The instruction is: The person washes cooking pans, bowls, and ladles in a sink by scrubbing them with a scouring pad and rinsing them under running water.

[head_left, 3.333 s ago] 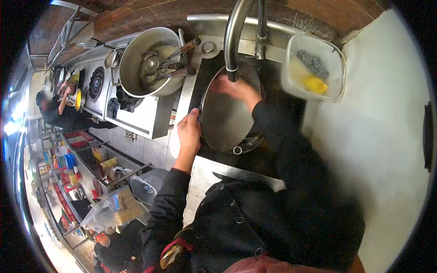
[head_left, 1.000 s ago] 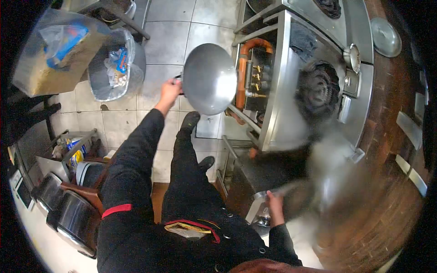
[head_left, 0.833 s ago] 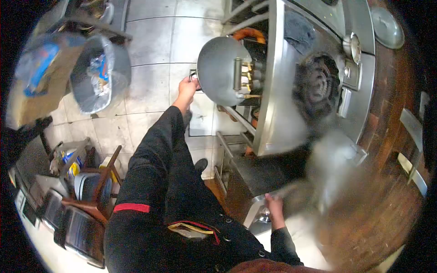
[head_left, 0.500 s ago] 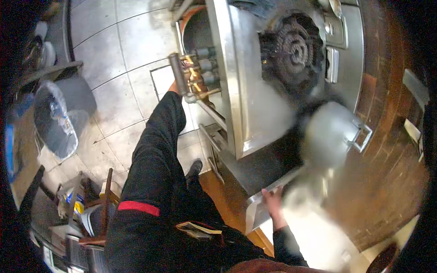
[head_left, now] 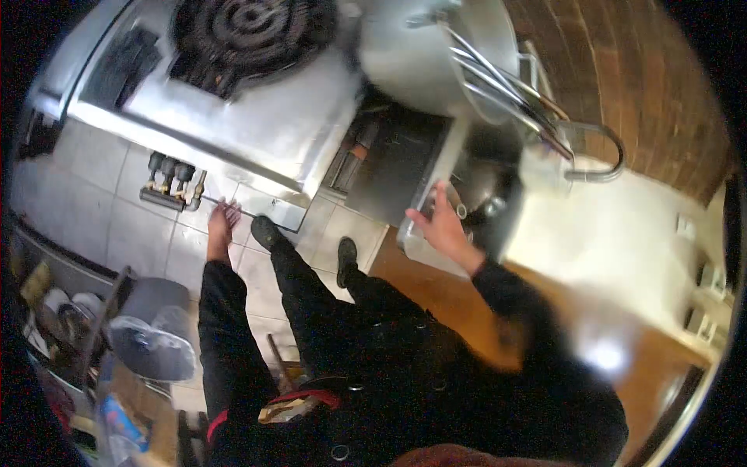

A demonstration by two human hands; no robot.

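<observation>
The stove (head_left: pixel 311 117) is standing at eleven o'clock, the sink (head_left: pixel 447 159) at two. You're apparently repositioning: right hand (head_left: pixel 447 229) hovering wide by the sink, left hand (head_left: pixel 222 224) hanging loosely open near the valves (head_left: pixel 173 175); gripping calls for closing fingers.

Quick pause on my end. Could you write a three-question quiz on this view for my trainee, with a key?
1. Which of these is nearest the left hand?
A) the burner grate
B) the gas valves at the stove's front
C) the curved faucet

2. True or false: the right hand is open, fingers spread, at the edge of the sink.

3. Fill in the blank: the grey bin on the left side of the picture is lined with a clear plastic ____.

Key: 1: B; 2: true; 3: bag
</observation>
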